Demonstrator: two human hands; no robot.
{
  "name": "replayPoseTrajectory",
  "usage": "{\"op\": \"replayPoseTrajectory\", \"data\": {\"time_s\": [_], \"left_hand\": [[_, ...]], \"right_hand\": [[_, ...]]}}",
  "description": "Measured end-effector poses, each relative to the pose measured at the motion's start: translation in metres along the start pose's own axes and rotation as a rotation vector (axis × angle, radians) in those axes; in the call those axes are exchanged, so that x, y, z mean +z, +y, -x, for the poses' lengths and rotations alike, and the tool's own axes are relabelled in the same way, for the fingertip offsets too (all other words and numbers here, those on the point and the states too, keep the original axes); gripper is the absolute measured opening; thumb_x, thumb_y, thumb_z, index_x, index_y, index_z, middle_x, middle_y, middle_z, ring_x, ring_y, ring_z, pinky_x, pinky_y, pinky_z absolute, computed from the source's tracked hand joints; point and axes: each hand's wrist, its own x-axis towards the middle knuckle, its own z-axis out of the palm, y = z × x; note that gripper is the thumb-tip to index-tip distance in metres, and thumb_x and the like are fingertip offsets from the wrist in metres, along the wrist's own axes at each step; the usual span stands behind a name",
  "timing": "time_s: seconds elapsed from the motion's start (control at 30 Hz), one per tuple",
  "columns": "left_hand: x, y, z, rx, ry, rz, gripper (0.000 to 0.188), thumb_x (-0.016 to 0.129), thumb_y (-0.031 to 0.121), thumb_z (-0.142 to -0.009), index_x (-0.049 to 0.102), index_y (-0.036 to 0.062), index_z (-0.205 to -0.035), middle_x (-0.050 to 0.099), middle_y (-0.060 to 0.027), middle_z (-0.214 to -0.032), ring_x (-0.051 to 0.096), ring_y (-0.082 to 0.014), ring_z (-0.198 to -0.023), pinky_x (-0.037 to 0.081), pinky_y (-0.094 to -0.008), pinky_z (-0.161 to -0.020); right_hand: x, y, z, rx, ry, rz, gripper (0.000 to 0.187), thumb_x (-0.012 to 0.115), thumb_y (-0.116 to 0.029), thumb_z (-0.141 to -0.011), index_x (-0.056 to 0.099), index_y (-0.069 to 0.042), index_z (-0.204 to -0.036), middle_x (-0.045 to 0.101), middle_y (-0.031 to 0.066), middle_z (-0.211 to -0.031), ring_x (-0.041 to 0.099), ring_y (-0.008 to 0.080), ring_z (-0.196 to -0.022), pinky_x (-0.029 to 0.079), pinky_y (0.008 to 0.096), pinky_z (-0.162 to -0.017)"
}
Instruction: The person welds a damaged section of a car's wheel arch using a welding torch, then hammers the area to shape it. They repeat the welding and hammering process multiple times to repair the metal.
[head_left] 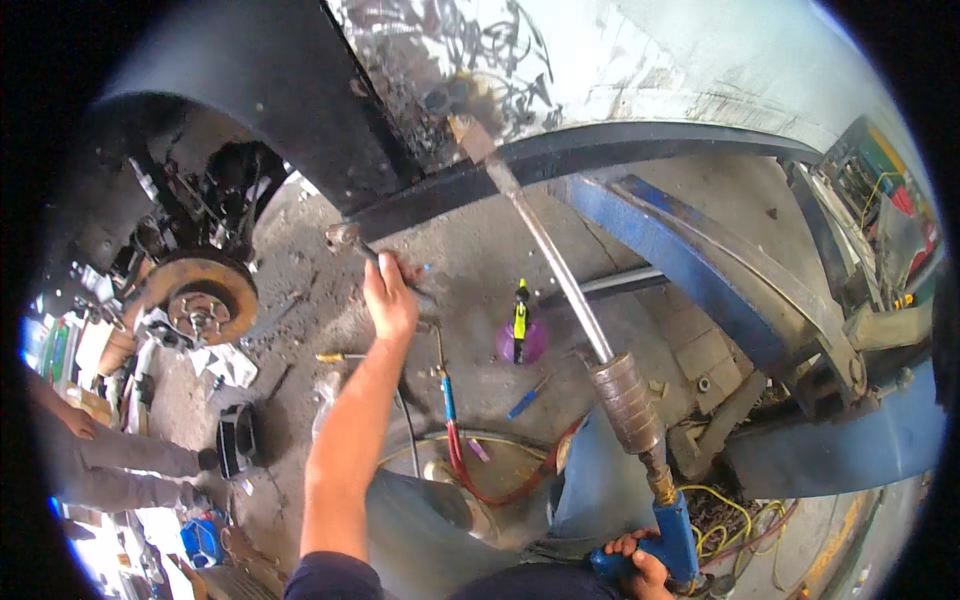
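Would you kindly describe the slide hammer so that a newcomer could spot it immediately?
Find the white vehicle panel at upper right, above a black sill. From the panel's lower left, the slide hammer slants down rightward, left of a broad blue beam. Its bare metal rod, brown cylindrical weight and blue pistol-shaped handle set it apart from that beam.

The short sleeve [335, 576] is dark navy; the trousers [405, 515] blue-grey.
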Motion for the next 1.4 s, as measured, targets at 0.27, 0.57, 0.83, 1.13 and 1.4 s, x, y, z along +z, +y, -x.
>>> {"op": "replayPoseTrajectory", "data": {"time_s": [0.27, 0.57, 0.83, 1.13, 1.4], "left_hand": [[0.068, 0.147, 0.007, -0.192, -0.208, 0.004, 0.058, 0.034, 0.058, -0.101, 0.055, 0.005, -0.094, 0.031, 0.0048, -0.057, 0.03, -0.0067, -0.047, 0.026, -0.0238, -0.044], [0.126, 0.201, -0.028, -0.214, -0.242, -0.001, 0.031, 0.044, 0.037, -0.104, 0.053, 0.0079, -0.105, 0.039, 0.0018, -0.065, 0.033, -0.0076, -0.052, 0.027, -0.0242, -0.046], [0.138, 0.231, -0.067, -0.191, -0.225, -0.263, 0.042, 0.045, 0.049, -0.099, 0.051, 0.0086, -0.091, 0.037, 0.0048, -0.061, 0.03, -0.0064, -0.047, 0.024, -0.0245, -0.043], [0.148, 0.239, -0.091, -0.139, -0.193, -0.365, 0.04, 0.049, 0.046, -0.101, 0.054, 0.0072, -0.093, 0.043, 0.0019, -0.067, 0.034, -0.0085, -0.05, 0.029, -0.0248, -0.044], [0.152, 0.237, -0.093, -0.274, -0.166, -0.117, 0.036, 0.054, 0.042, -0.099, 0.058, 0.0072, -0.091, 0.049, -0.0001, -0.072, 0.037, -0.01, -0.054, 0.03, -0.0264, -0.047]], "right_hand": [[-0.026, 0.019, 0.001, 0.036, 0.024, -0.037, 0.044, 0.063, -0.009, -0.078, 0.048, -0.009, -0.12, 0.053, 0.0084, -0.085, 0.055, 0.0274, -0.089, 0.043, 0.0506, -0.093], [-0.015, 0.017, -0.003, -0.006, 0.05, 0.005, 0.043, 0.063, -0.008, -0.076, 0.047, -0.002, -0.115, 0.056, 0.0104, -0.08, 0.057, 0.0286, -0.084, 0.047, 0.0518, -0.089], [-0.013, 0.016, -0.005, 0.013, 0.03, -0.008, 0.043, 0.062, -0.009, -0.077, 0.044, 0.0, -0.115, 0.056, 0.01, -0.081, 0.059, 0.0281, -0.085, 0.048, 0.0517, -0.09], [-0.012, 0.016, -0.003, 0.002, 0.034, 0.002, 0.041, 0.062, -0.009, -0.08, 0.045, 0.0, -0.116, 0.056, 0.0099, -0.082, 0.059, 0.0273, -0.086, 0.048, 0.0502, -0.091], [-0.01, 0.011, -0.003, 0.01, 0.003, 0.058, 0.041, 0.061, -0.009, -0.081, 0.045, -0.003, -0.119, 0.057, 0.0101, -0.085, 0.059, 0.0275, -0.089, 0.047, 0.0479, -0.091]]}}
